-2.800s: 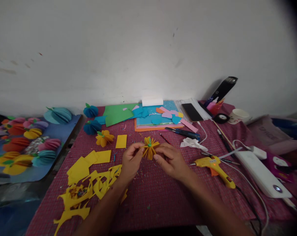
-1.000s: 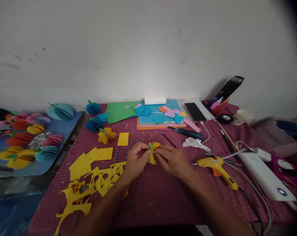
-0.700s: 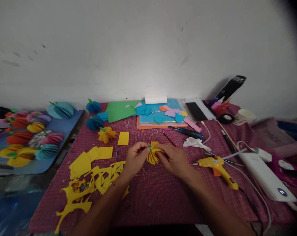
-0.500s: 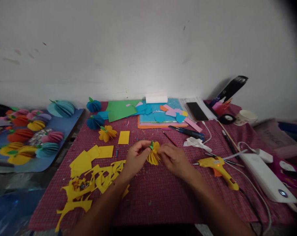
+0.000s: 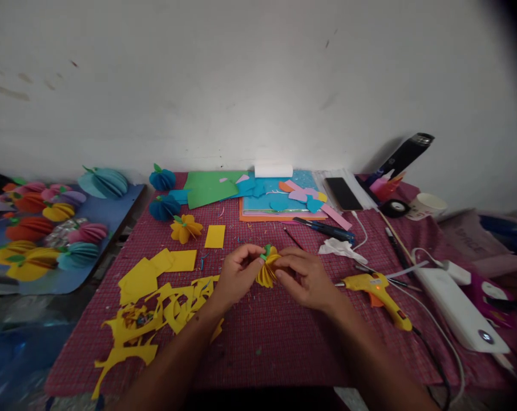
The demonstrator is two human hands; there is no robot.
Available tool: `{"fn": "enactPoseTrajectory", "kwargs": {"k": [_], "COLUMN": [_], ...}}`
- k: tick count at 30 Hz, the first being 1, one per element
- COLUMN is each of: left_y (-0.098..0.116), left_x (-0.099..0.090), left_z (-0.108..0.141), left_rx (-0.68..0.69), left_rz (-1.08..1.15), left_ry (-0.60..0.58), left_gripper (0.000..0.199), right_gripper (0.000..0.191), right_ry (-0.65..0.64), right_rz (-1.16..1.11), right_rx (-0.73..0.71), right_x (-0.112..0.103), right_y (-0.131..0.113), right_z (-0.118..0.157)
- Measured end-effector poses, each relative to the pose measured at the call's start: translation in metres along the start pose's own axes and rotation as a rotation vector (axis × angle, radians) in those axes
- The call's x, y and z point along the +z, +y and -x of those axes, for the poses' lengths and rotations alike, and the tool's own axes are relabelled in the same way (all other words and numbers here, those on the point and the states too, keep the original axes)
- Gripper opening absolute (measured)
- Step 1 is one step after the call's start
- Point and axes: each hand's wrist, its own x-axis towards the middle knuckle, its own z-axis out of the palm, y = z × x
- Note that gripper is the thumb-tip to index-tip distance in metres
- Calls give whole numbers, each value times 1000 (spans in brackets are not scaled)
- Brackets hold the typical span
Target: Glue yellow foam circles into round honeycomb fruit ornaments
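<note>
A small yellow paper pumpkin (image 5: 267, 274) with a green leaf on top is held over the cloth, between both hands. On its left side my left hand (image 5: 240, 273) pinches it by the top, thumb near the green leaf. My right hand (image 5: 299, 275) has its curled fingers against the pumpkin's right side. Further left stand a finished yellow pumpkin (image 5: 185, 229) and a blue one (image 5: 165, 208). Yellow paper sheets (image 5: 138, 281) and cut scraps (image 5: 130, 354) lie at the left.
A yellow glue gun (image 5: 380, 294) and a white power bank (image 5: 459, 311) lie at the right with cables. Behind are a blue-handled cutting tool (image 5: 327, 229), a phone (image 5: 343, 194) and coloured papers (image 5: 213, 191). A blue board (image 5: 124, 211) at the left holds several paper pumpkins.
My right hand's fingers have shifted up and over the pumpkin's right side. My left hand stays about where it was. The camera view has shifted slightly.
</note>
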Motion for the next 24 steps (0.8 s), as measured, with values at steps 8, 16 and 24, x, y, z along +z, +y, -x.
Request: {"fn": "enactPoseTrajectory", "kwargs": {"k": [8,16,24], "left_y": [1,3,1], "left_x": [-1,-2,-1], "left_z": [1,1,2], "left_rx": [0,-19,-16], "left_rz": [-3,11,20], "left_ry": [-18,-13,-5], "left_gripper": [16,17,16], "right_gripper": [15,13,14], "right_ry": [-29,-31,-23], "right_rz": [-2,-25,8], "right_rx": [1,-10,-48], "right_x": [-2,-3,2], "right_y": [-2,-3,1], "right_z": [0,-2,-3]}}
